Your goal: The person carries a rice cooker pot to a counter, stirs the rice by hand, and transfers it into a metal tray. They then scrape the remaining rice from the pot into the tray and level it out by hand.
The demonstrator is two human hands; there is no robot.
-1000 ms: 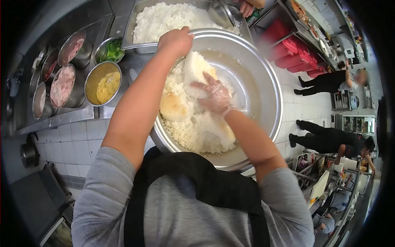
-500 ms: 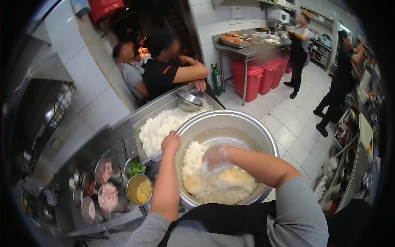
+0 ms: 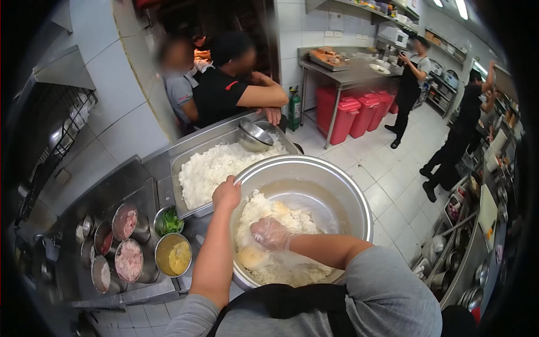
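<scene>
A large metal bowl (image 3: 352, 196) sits in front of me, tilted. My left hand (image 3: 226, 194) is closed on its left rim, thumb and fingers over the edge. Inside lies a heap of cooked rice (image 3: 300, 222) with yellowish patches. My right hand (image 3: 270, 232), in a clear plastic glove, is down in the rice on the bowl's left side. Its fingers look curled, and whatever is in them is hidden.
A deep tray of rice (image 3: 205, 174) with a steel bowl (image 3: 255, 135) in it stands behind. At left are pots of pink food (image 3: 129, 259), yellow food (image 3: 178, 257) and green leaves (image 3: 168, 222). A person (image 3: 241, 84) leans by the tray; others stand farther back.
My right hand has moved left across the bowl, through the rice. The rice now lies more to the left, baring more of the bowl's bottom. My left hand keeps its hold.
</scene>
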